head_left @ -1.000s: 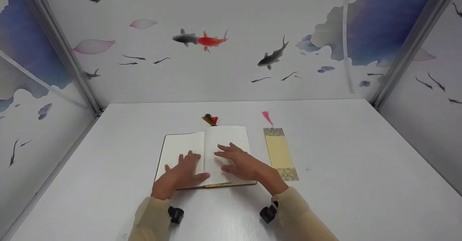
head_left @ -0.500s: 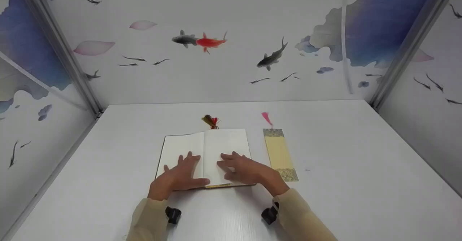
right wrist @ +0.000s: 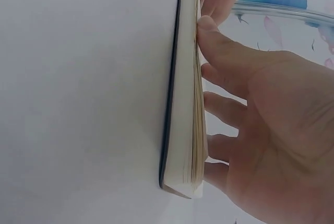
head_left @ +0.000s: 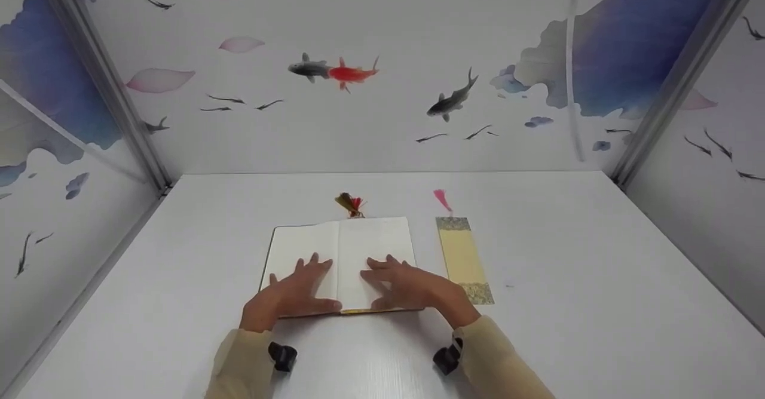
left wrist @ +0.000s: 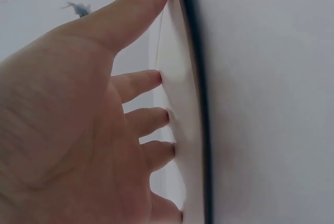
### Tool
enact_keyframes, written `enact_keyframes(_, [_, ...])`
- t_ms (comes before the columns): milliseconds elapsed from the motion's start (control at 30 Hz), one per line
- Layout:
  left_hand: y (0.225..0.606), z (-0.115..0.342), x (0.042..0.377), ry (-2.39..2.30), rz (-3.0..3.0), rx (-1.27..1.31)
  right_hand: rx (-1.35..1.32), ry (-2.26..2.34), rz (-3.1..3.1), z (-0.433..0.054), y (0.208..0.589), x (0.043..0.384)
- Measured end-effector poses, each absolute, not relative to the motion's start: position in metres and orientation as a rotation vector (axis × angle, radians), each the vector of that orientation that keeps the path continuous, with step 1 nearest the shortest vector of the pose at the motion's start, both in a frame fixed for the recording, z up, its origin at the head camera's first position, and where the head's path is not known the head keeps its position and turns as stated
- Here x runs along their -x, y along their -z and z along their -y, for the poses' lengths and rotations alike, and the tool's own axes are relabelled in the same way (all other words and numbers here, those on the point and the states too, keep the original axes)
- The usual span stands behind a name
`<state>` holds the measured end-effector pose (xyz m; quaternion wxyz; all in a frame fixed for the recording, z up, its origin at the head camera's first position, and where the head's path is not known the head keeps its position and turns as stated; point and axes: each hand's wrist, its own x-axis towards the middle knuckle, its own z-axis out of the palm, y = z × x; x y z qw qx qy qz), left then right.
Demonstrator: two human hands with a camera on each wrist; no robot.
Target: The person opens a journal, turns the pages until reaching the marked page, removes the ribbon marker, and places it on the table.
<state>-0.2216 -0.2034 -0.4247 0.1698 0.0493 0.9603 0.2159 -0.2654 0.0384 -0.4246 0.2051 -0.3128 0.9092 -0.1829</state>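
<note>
An open notebook with blank white pages lies on the white table. My left hand rests spread on its left page, the thumb by the spine at the near edge. On the right page, the fingertips of my right hand touch the paper, fingers apart. In the left wrist view the left fingertips press against the page above the dark cover. The right wrist view shows the page block edge-on, thicker on this side, with my right thumb on top. A red and olive tassel sticks out past the notebook's far edge.
Right of the notebook lies a yellow bookmark with patterned ends and a pink tassel. Printed panels with fish and petals wall in the table at the back and both sides.
My right hand has come down onto the right page and a little toward me, its fingers now touching the paper. The left hand has stayed on the left page, shifting slightly left.
</note>
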Motion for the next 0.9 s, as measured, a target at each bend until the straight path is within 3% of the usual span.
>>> enact_keyframes(900, [0.425,0.206,0.222,-0.627,-2.722,-0.178,0.852,0.54,-2.433,-0.057,0.416,0.276])
